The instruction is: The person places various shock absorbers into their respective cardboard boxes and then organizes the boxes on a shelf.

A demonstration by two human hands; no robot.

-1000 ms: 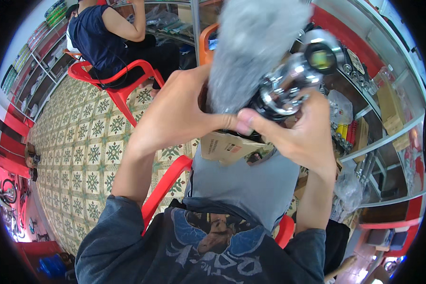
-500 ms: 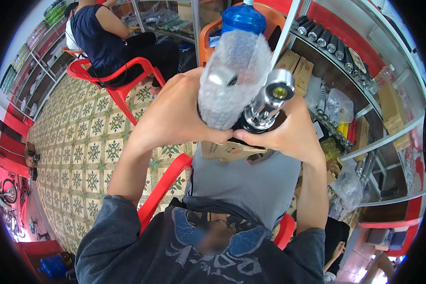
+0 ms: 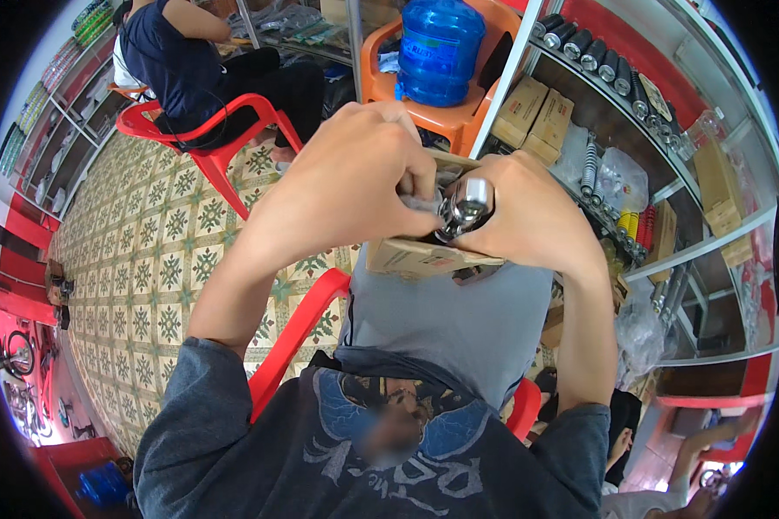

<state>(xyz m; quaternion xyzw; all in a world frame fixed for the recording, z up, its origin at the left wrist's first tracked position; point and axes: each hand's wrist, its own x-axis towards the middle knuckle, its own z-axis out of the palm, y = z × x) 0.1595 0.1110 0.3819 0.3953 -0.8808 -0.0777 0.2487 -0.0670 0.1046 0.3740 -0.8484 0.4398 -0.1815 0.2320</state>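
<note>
An open cardboard box (image 3: 415, 259) stands at my lap, its mouth between my hands. Out of it pokes the chrome end of a shock absorber (image 3: 469, 201). My right hand (image 3: 532, 208) is closed around that end from the right, its fingertips hidden. At the left of the opening my left hand (image 3: 355, 177) has its fingers curled down, pinching a bit of clear bubble wrap (image 3: 420, 203) next to the chrome. Whatever lies deeper in the box is hidden by my hands.
A red plastic chair arm (image 3: 299, 333) curves at my left. Ahead, a blue water jug (image 3: 441, 52) stands on an orange chair (image 3: 381, 60). A glass-sided shelf (image 3: 666, 173) with shock absorbers and cartons is at right. Another person (image 3: 177, 69) sits at far left on a red chair.
The bubble-wrapped piece and the chrome shock absorber have gone down into the box, and only the chrome end and a little wrap show. Both hands have shifted over the box opening.
</note>
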